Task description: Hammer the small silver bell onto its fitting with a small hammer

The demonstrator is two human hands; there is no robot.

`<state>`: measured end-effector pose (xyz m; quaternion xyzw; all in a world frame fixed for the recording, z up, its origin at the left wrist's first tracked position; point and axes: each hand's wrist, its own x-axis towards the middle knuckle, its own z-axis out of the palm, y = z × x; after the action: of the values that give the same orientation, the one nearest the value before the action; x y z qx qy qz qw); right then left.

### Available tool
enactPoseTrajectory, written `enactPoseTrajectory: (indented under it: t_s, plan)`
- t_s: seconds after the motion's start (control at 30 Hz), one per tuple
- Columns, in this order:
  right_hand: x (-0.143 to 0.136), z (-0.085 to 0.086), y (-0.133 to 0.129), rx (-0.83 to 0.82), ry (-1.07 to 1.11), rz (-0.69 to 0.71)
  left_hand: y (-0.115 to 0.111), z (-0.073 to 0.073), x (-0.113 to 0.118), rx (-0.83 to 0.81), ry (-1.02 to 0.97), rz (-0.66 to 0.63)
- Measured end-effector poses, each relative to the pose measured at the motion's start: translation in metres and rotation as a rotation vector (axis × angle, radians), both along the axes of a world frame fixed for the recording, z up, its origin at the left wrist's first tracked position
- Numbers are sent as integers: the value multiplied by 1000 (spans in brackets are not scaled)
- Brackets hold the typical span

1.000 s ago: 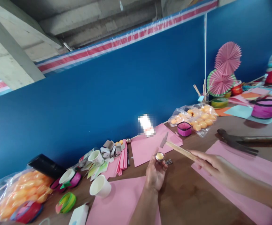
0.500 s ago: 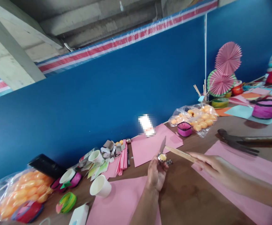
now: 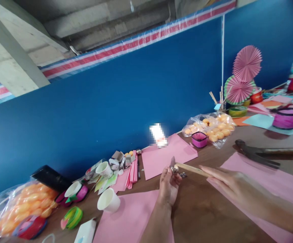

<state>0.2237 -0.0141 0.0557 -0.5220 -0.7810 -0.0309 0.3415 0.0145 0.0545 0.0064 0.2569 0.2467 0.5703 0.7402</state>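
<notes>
My left hand [image 3: 169,187] is raised a little over the table, fingers closed round a small shiny metallic round piece [image 3: 174,169]. My right hand [image 3: 228,180] grips the pale wooden handle [image 3: 193,169] of a small hammer. Its tapered grey head [image 3: 173,161] points up and meets the round piece at my left fingertips; whether they touch is too small to tell. Just beyond my left hand, tiny silvery bits [image 3: 183,174] lie on the brown table [image 3: 204,209]. Pink paper [image 3: 133,216] lies beside my left forearm.
A larger claw hammer [image 3: 255,153] rests on the right by more pink paper [image 3: 247,165]. Bags of orange balls [image 3: 217,130] stand at the back right and front left. A white paper cup [image 3: 108,200] is left of my arm. A blue partition [image 3: 116,98] rises behind.
My right hand has brought the small hammer's head down and slightly left onto the round piece, whose pale yellowish top no longer shows. My left hand has stayed nearly still.
</notes>
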Motion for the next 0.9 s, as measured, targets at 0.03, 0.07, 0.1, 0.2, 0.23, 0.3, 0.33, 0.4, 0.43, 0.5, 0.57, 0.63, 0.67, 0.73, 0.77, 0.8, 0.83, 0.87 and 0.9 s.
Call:
enactPoseTrajectory:
  t_s: [0.03, 0.07, 0.1, 0.2, 0.23, 0.3, 0.33, 0.4, 0.43, 0.5, 0.57, 0.63, 0.67, 0.73, 0.77, 0.8, 0.83, 0.87, 0.9]
  plan:
    - [1, 0, 0, -43, -1, 27, 0, 0, 0, -4, 2, 11]
    - [2, 0, 0, -80, 6, 50, 1, 0, 0, -7, 1, 19]
    - [2, 0, 0, -95, 6, 67, 1, -1, 0, -10, -1, 22]
    - [3, 0, -1, -79, 3, 89, 3, -2, 0, -31, -13, 42]
    - [2, -1, -1, -78, 2, 89, 3, -2, 0, -42, -14, 48]
    - [1, -2, -1, -88, 1, 67, 3, -1, 0, -63, -15, 61]
    - [1, -3, -1, -89, -2, 57, 3, -1, 0, -67, -17, 63]
    - [0, -4, -1, -84, -18, 60, 3, 0, 0, -66, -28, 55]
    - [0, -5, -1, -83, -26, 67, 2, 0, -1, -66, -37, 53]
    - [1, -5, -1, -90, -27, 75, 2, 1, -1, -80, -59, 58]
    - [1, -4, -1, -105, 4, 56, 2, 1, -2, -104, -84, 73]
    - [2, -4, -2, -113, 42, 33, 3, 0, -3, -116, -105, 78]
    - [2, -5, -2, -114, 53, 31, 3, 0, -3, -120, -106, 74]
    - [2, -8, -1, -125, 50, 49, 3, -1, -4, -129, -97, 62]
    - [2, -9, 0, -133, 45, 59, 3, -1, -4, -131, -88, 54]
    - [2, -10, 0, -143, 42, 62, 3, -1, -4, -125, -85, 54]
    - [2, -10, 1, -153, 43, 61, 3, -1, -3, -107, -87, 52]
    - [3, -10, 1, -158, 51, 52, 4, 0, -3, -88, -90, 48]
    - [3, -9, 1, -157, 63, 38, 4, 1, -3, -73, -94, 47]
